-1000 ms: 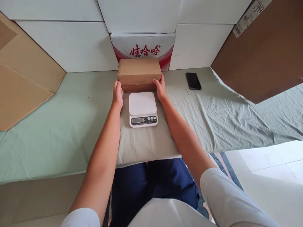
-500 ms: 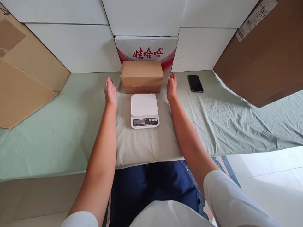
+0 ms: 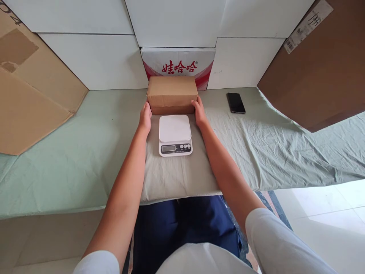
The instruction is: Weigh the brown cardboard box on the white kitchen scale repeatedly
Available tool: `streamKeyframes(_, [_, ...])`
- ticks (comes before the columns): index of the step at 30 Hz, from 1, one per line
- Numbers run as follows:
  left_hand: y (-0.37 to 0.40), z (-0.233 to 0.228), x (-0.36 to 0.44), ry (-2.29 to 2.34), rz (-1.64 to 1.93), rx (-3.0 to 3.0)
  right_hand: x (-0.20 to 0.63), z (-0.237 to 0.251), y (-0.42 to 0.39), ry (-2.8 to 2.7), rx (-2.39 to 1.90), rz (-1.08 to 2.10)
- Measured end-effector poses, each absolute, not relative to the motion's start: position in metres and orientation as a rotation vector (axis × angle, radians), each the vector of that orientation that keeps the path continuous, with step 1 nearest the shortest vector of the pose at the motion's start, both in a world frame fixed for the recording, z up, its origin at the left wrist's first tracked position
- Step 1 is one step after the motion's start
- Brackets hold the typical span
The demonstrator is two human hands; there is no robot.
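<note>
A small brown cardboard box (image 3: 172,93) rests on the cloth-covered table, close to the back. My left hand (image 3: 145,117) is pressed to its left end, and my right hand (image 3: 199,111) grips the right end, with the thumb on the front face. Most of the fingers are hidden along the box's sides. Just in front of the box, between my forearms, lies a white digital kitchen scale (image 3: 175,131) with nothing on its platform. Its display and buttons face me.
A black smartphone (image 3: 236,102) lies to the right. Behind the brown box stands a white and red printed carton (image 3: 179,62) against white panels (image 3: 182,23). Large cardboard sheets flank the table, one left (image 3: 37,91) and one right (image 3: 319,72). Green cloth (image 3: 71,163) covers the table.
Both hands have moved inward from beside the box and now hold its two ends. The box and the scale stay where they were on the table; the view has shifted slightly.
</note>
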State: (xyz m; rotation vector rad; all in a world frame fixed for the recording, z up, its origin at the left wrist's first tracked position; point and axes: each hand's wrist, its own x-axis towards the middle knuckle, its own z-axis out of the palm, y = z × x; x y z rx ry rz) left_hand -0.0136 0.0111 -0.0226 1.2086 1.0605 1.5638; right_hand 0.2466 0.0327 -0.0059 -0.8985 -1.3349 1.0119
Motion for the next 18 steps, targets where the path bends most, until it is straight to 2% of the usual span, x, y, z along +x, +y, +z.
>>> streamKeyframes(8, [0.019,-0.032,-0.016,1.080,1.578,1.211,0.240,0.004,0.018,-1.344,-0.937,0.978])
streamKeyframes(18, [0.008,-0.023,-0.011,1.076,1.565,1.220,0.238,-0.001,0.027,-1.299,-0.955,1.006])
